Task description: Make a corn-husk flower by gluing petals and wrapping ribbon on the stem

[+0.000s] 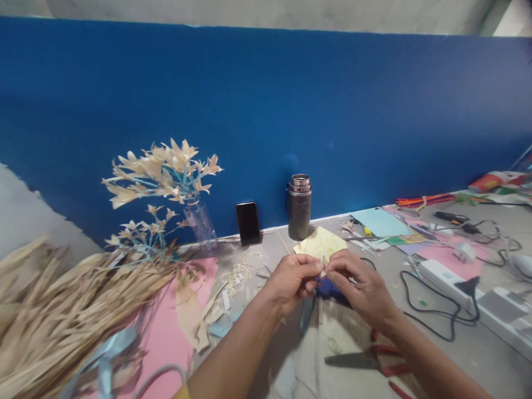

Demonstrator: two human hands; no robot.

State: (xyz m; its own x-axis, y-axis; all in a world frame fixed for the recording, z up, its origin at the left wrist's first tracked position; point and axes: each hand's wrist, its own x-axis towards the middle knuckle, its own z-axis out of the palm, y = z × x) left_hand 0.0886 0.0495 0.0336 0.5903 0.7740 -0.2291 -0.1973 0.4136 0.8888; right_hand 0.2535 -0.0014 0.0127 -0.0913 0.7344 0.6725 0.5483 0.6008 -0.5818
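Note:
My left hand [293, 281] and my right hand [355, 282] meet at the middle of the table, fingertips pinched close together. Between them shows a small pale piece [323, 272], too small to name for certain. Just under the fingers lies a dark blue object [330, 289], partly hidden. Behind the hands is a crumpled pale yellow sheet [322, 241]. Below my right wrist, scissors with red handles [390, 360] lie with their dark blade [351, 360] pointing left.
Dried husks [83, 310] and pink paper [162, 332] cover the left side. Pale flowers [166, 169] stand in a clear bottle [200, 221]. A phone [248, 223] and a steel flask [300, 208] stand against the blue wall [249, 111]. A power strip [449, 282] and cables lie right.

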